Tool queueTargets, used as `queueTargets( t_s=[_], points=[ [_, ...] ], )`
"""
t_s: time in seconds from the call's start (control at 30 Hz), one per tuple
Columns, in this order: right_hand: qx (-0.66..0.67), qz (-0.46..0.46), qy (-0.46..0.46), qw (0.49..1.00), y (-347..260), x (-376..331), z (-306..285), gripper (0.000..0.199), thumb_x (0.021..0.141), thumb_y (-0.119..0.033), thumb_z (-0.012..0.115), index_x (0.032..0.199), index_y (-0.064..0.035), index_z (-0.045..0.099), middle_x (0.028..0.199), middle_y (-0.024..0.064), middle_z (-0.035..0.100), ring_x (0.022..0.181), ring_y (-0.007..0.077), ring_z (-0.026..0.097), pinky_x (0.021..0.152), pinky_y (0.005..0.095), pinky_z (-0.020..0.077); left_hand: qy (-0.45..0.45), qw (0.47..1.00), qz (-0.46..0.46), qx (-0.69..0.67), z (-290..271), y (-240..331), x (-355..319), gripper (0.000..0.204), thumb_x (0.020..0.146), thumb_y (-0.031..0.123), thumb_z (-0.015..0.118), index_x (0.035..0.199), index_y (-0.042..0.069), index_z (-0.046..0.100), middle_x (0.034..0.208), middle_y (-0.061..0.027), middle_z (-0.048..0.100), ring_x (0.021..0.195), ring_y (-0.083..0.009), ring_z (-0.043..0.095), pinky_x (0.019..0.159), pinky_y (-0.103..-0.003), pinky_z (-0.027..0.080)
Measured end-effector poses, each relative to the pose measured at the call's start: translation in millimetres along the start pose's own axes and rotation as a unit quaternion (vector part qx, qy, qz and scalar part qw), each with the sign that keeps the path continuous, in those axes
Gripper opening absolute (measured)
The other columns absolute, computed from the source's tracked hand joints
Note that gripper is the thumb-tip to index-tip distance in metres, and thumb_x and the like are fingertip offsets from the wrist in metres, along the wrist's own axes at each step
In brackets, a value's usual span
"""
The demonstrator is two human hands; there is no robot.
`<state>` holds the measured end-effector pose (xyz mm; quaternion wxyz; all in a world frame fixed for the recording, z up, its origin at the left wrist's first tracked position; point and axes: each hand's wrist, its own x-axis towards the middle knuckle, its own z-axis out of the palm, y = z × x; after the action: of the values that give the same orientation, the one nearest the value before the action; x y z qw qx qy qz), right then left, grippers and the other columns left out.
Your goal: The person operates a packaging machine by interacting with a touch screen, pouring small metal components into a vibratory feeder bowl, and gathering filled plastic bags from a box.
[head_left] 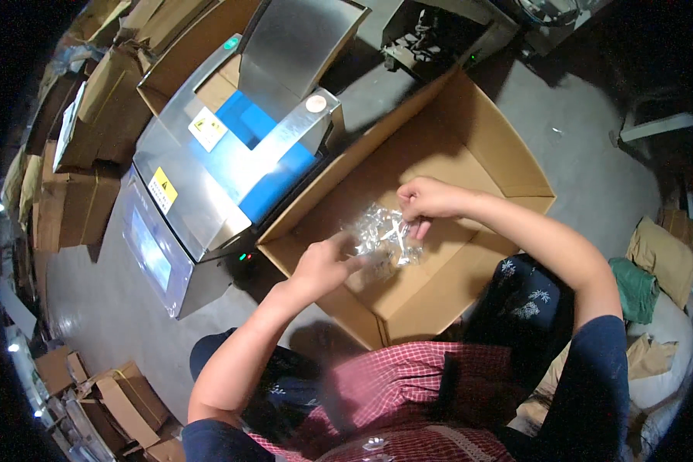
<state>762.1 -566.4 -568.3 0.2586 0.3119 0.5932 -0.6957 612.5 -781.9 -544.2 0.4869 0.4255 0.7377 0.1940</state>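
Both forearms were extended over one open cardboard box. The right hand was curled, its fingers pinched on the top edge of a clear plastic bag held between the two hands, above the box floor. The left hand was stretched toward the bag's lower left side, fingertips touching it; whether it was actually gripped there could not be told. The bag's contents were too blurred to be made out, only a small white piece being seen. One metal machine with a blue panel was placed beyond the left hand
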Motion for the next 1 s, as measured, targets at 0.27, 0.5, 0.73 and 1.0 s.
queueTargets(
  t_s=[0.27,0.5,0.73,1.0],
  points=[
    [0.19,-0.215,0.028,0.958,-19.8,-48.9,39.0,0.017,0.083,-0.009,0.057,0.097,-0.0003,0.056,0.096,0.0097,0.064,0.085,0.0188,0.065,0.071,0.0318,0.0572,-0.001,0.934,0.052,-0.354,-12.8,38.1,13.0,0.015,0.08,0.009,0.068,0.087,-0.002,0.059,0.079,-0.0077,0.064,0.071,-0.0135,0.058,0.067,-0.028,0.047],
    [0.165,-0.179,-0.028,0.97,-29.0,-50.6,45.3,0.03,0.084,-0.01,0.065,0.109,-0.0004,0.052,0.096,0.0087,0.063,0.081,0.0147,0.063,0.067,0.0282,0.0558,0.014,0.95,0.062,-0.305,-13.3,26.6,11.4,0.012,0.078,0.009,0.07,0.08,0.001,0.061,0.073,-0.0044,0.064,0.066,-0.0094,0.057,0.063,-0.026,0.046],
    [0.054,-0.408,0.212,0.887,-9.2,-41.6,44.4,0.019,0.078,0.0,0.067,0.095,-0.0028,0.058,0.094,0.0056,0.063,0.087,0.015,0.06,0.078,0.0273,0.0479,-0.023,0.887,-0.015,-0.461,-27.0,37.7,9.6,0.038,0.093,0.031,0.056,0.111,-0.002,0.054,0.106,-0.0151,0.062,0.09,-0.0202,0.062,0.073,-0.034,0.054],
    [-0.191,-0.493,0.214,0.821,-26.6,-62.2,41.6,0.044,0.068,-0.008,0.057,0.111,-0.0028,0.059,0.127,0.0124,0.049,0.12,0.0228,0.045,0.101,0.0339,0.0349,0.027,0.885,0.067,-0.46,-26.5,48.7,0.5,0.014,0.087,0.012,0.062,0.096,0.002,0.061,0.088,-0.0047,0.065,0.079,-0.0097,0.06,0.068,-0.023,0.048]
  ],
)
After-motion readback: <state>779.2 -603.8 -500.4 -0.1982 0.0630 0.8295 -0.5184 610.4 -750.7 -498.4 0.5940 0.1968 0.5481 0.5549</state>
